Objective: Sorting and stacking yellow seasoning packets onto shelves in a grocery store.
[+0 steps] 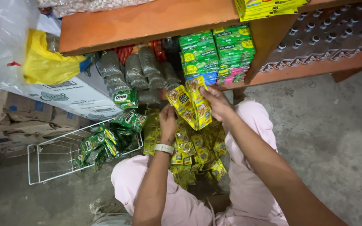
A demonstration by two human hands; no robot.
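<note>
My left hand (168,118) and my right hand (217,101) together hold up a strip of yellow sachets (189,104) in front of the lower shelf. The left hand, with a white wristband, grips the strip's lower left part. The right hand pinches its upper right part. Below my hands a heap of the same yellow sachets (193,152) lies between my knees, which are in pink trousers.
A wooden shelf (147,21) holds stacked green sachet packs (216,52), grey-green wrapped bundles (135,73) and rows of dark bottles (327,39). A white wire basket (55,161) with green sachets (109,138) stands at left. Cardboard boxes (68,96) and plastic bags sit behind it.
</note>
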